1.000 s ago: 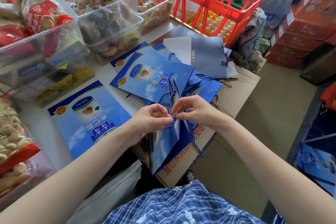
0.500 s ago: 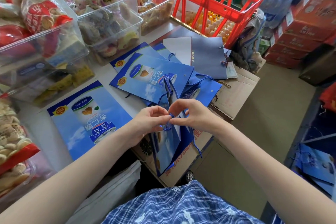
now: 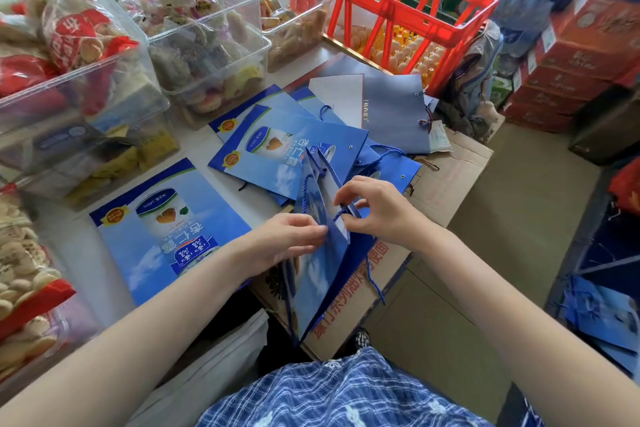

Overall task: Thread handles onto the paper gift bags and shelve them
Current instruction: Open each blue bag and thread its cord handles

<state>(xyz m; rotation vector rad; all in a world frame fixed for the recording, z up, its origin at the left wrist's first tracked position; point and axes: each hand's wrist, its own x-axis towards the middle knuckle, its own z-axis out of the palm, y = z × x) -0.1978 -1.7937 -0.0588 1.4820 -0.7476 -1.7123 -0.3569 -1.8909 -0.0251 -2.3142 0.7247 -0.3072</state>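
Note:
A blue paper gift bag [image 3: 320,274] stands partly opened in front of me, over the table's edge. My left hand [image 3: 287,239] pinches the bag's top edge. My right hand [image 3: 381,208] pinches the blue cord handle [image 3: 341,213] where it meets that edge; the cord's loose end [image 3: 375,282] hangs down on the right. A second cord [image 3: 306,191] loops at the far side of the bag. One flat blue bag [image 3: 166,229] lies on the table to the left. A pile of flat blue bags [image 3: 287,149] and a grey-blue bag [image 3: 391,114] lie behind.
Clear plastic bins of packaged snacks [image 3: 194,38] line the table's left and back. A red plastic crate [image 3: 388,7] stands at the back. A flattened cardboard box [image 3: 446,180] lies under the bags at the right. More blue bags [image 3: 602,315] sit on a low shelf at right.
My right hand has lifted up and to the right, drawing the cord out from the bag's edge. My left hand has stayed at the edge.

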